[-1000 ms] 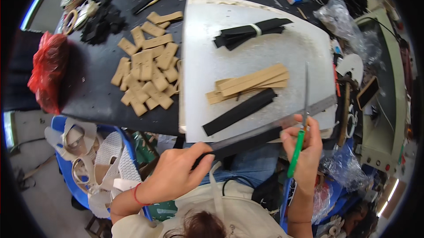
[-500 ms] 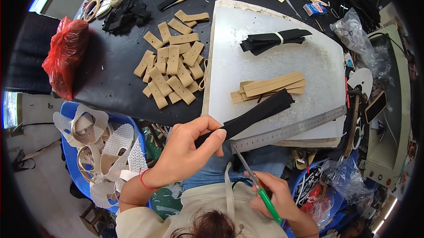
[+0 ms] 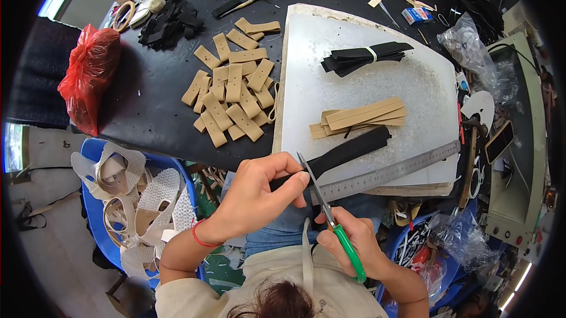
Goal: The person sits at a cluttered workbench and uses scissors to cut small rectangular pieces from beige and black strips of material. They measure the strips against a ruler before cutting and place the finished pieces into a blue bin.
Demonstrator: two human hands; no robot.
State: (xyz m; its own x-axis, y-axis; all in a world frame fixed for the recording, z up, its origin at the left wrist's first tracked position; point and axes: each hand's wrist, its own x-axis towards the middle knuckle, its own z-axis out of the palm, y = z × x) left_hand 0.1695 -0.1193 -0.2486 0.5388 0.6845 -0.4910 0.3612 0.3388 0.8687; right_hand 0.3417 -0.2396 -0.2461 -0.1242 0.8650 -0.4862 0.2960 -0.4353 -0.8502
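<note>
My left hand (image 3: 268, 188) pinches a bundle of black fabric strips (image 3: 351, 151) between thumb and fingers. The strips stretch up and right across the white board (image 3: 306, 94). In my right hand (image 3: 354, 238) are green-handled scissors (image 3: 348, 253), their blades pointing up beside my left fingertips, at the strips. Whether the blades touch the fabric I cannot tell. A steel ruler (image 3: 389, 171) lies slanted along the board's near edge, its left end behind the scissors. Tan strips (image 3: 362, 114) rest just beyond the black ones. Farther back lies another black bundle (image 3: 354, 58) with a pale band round it.
Left of the board, folded tan loops (image 3: 230, 97) with small holes are heaped on the black table (image 3: 147, 100). A red plastic bag (image 3: 88, 79) sits at the far left. Blue tubs (image 3: 97, 212) stand below the table. A phone (image 3: 499, 142) and clear plastic bags lie on the right.
My right hand has risen with the scissors, bringing the blades from below the ruler's end up to the black strips. My left hand has shifted slightly right, still gripping them.
</note>
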